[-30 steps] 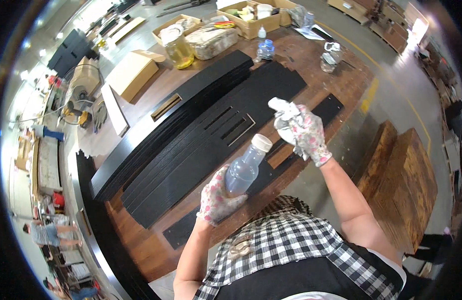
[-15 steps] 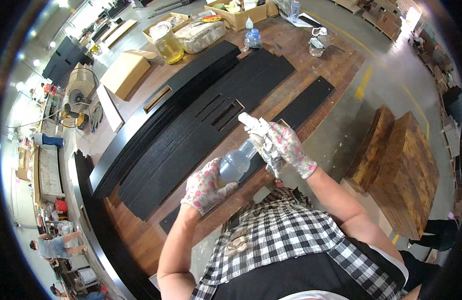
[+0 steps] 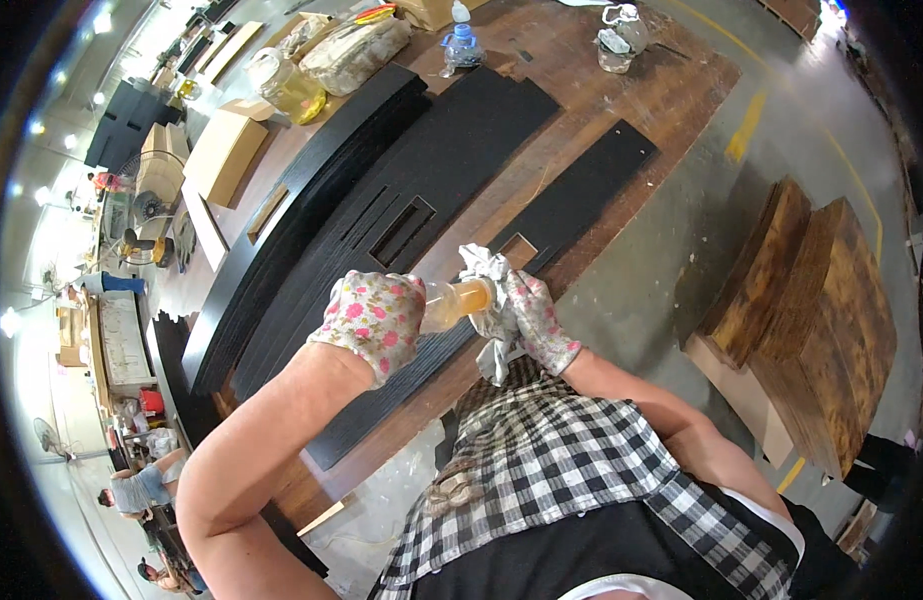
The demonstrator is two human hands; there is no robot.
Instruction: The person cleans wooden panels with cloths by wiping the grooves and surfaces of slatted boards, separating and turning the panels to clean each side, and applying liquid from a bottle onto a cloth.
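My left hand (image 3: 373,322), in a white glove with pink flowers, is closed round a clear plastic bottle (image 3: 443,305). The bottle is tipped on its side, and yellowish liquid fills its neck end. Its mouth meets a crumpled white rag (image 3: 493,318) that my right hand (image 3: 541,322), gloved alike, grips. Beneath my hands lies a narrow black board (image 3: 581,200) with a small rectangular cutout. Left of it are several black boards (image 3: 461,150), one with a rectangular slot and thin slits. The palm sides of both hands are hidden.
At the back of the wooden table (image 3: 671,110) stand a jar of yellow liquid (image 3: 286,90), a wrapped block (image 3: 356,55), a blue-capped bottle (image 3: 463,48) and a clear jug (image 3: 621,40). Brown boards (image 3: 821,330) are stacked at right. A fan (image 3: 151,195) and people are at far left.
My left hand has turned over and tipped the bottle towards the rag, and liquid now shows in its neck. The rag and my right hand have moved slightly left and down.
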